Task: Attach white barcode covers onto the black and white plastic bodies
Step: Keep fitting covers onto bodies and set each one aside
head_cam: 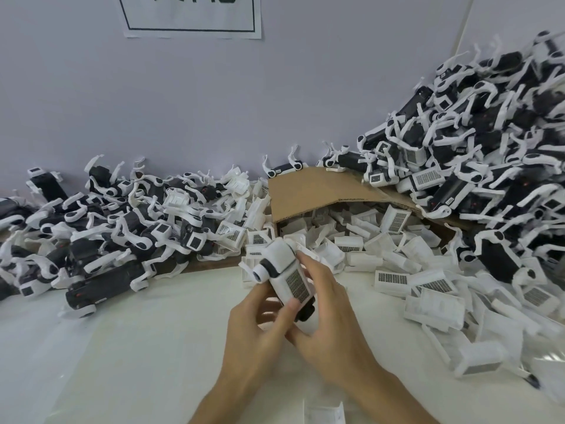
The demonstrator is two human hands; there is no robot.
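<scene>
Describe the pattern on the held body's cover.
Dark grid of tiny squares on the white cover of the body; head view.

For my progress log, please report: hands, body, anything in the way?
Left hand and right hand grip one black and white plastic body. White barcode cover on it, left thumb at its near end. Nothing blocking.

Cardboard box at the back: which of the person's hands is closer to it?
Right. The right hand grips the plastic body just in front of the open cardboard box; the left hand holds the same body from the side away from the box.
</scene>
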